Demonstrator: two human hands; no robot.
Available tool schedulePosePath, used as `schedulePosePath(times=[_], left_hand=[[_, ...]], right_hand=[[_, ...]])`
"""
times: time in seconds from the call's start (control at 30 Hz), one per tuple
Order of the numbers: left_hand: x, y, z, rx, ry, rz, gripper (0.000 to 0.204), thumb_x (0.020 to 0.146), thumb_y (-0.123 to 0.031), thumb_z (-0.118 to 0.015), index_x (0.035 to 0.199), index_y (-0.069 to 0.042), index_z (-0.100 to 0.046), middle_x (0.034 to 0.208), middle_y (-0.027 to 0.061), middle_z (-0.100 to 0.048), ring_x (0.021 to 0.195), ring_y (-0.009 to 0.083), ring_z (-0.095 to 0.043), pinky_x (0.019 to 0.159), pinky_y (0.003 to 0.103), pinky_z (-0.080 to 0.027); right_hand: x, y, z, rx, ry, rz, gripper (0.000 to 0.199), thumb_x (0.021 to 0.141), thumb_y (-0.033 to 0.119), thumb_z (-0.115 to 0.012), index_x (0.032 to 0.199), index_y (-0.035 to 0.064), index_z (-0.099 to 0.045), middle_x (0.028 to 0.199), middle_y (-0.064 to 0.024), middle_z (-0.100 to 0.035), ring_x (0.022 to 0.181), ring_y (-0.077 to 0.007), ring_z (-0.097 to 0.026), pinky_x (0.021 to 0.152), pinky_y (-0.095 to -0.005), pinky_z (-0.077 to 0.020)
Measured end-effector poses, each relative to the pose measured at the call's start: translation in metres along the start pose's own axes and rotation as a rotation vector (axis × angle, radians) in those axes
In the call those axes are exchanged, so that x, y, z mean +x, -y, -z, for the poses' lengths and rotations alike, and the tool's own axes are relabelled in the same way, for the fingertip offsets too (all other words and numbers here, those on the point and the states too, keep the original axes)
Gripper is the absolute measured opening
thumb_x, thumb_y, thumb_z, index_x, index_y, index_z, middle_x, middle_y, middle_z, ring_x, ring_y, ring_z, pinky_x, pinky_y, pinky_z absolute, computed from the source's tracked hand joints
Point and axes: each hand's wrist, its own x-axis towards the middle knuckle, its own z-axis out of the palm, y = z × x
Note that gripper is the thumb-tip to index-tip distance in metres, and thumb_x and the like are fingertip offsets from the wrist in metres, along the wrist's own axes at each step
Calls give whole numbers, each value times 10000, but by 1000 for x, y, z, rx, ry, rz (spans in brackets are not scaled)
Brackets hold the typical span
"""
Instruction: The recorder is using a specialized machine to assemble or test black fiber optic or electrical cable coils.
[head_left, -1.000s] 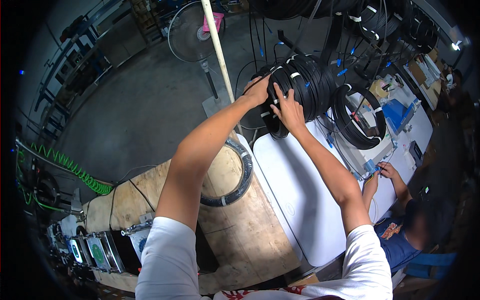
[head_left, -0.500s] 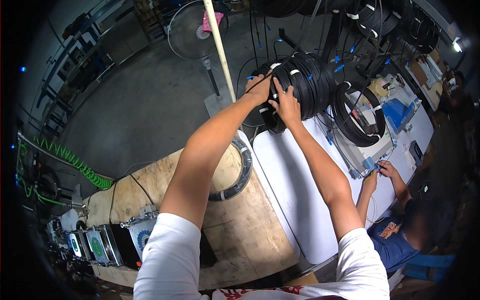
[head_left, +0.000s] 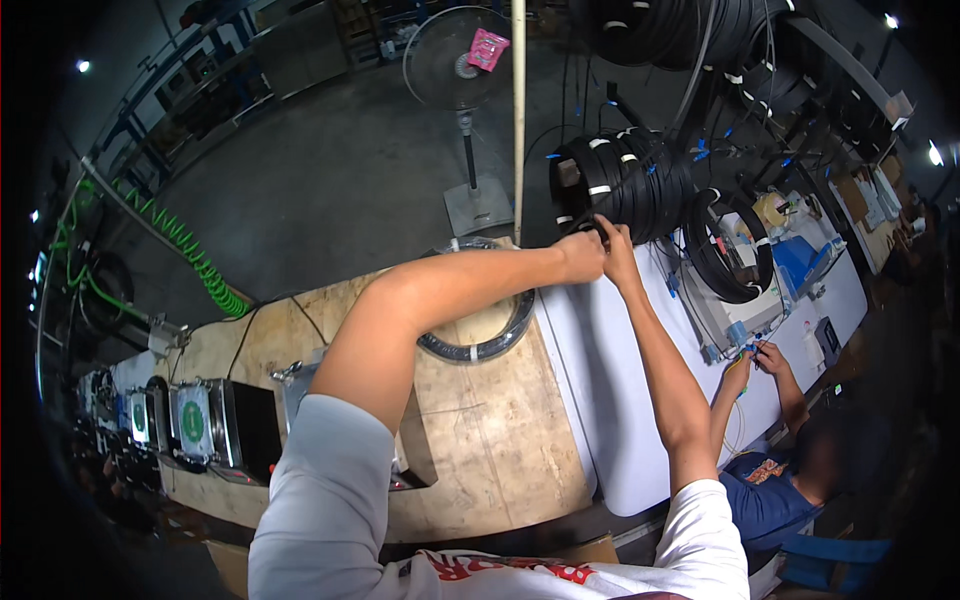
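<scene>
Hands [head_left: 598, 250] now lower, at hanging black cable coils [head_left: 620, 185].

Both the left hand [head_left: 580, 256] and right hand [head_left: 617, 256] grip hanging black cable coils [head_left: 625, 185] above a white table [head_left: 620, 400].

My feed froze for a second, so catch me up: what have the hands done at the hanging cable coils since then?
Both hands slid down from the face of the hanging black coils to their lower left edge. The left hand and right hand now meet there, fingers pinching the coils' edge. Unchanged: the loose cable coil lies on the wooden bench, and the seated co-worker's hands remain at the white table.
</scene>
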Motion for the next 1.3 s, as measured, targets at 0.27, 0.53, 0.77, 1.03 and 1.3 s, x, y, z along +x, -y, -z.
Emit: schedulePosePath(times=[0.27,0.53,0.77,1.03,1.3], left_hand=[[-107,-74,98,-215,-79,-276,129,766,-167,-651,725,-63,-715,796,127,-727,814,309,-725,720,418,-583],[-324,-162,279,-632,17,41,222,875,-134,-613,1066,-56,-695,970,138,-699,900,337,-681,760,455,-554],[-542,-214,369,-916,126,251,275,979,-226,-573,1177,-64,-672,1072,132,-691,953,335,-665,822,422,-535],[-716,-236,408,-1100,142,912,360,996,-293,-572,1269,-73,-652,1169,136,-695,1069,283,-656,916,389,-512],[-854,-262,486,-1001,480,1242,477,997,-397,-565,1378,-110,-573,1252,147,-658,1138,309,-625,959,402,-487]], right_hand=[[-126,58,-1,-123,-514,4,495,796,-49,-576,1278,60,-608,829,-135,-595,760,-245,-580,706,-372,-496],[-261,270,-28,381,-618,-138,339,858,17,-519,1182,34,-617,802,-81,-630,595,-130,-589,572,-270,-477],[-340,471,-88,566,-79,59,270,919,-26,-491,1134,-10,-654,819,-12,-599,683,-69,-552,598,-221,-459],[-353,577,-159,611,467,268,216,916,-11,-507,1078,-29,-649,759,1,-564,648,-62,-547,575,-221,-417],[-359,644,-222,557,760,334,201,965,25,-519,1099,0,-667,764,-4,-590,656,-66,-554,591,-227,-436]])
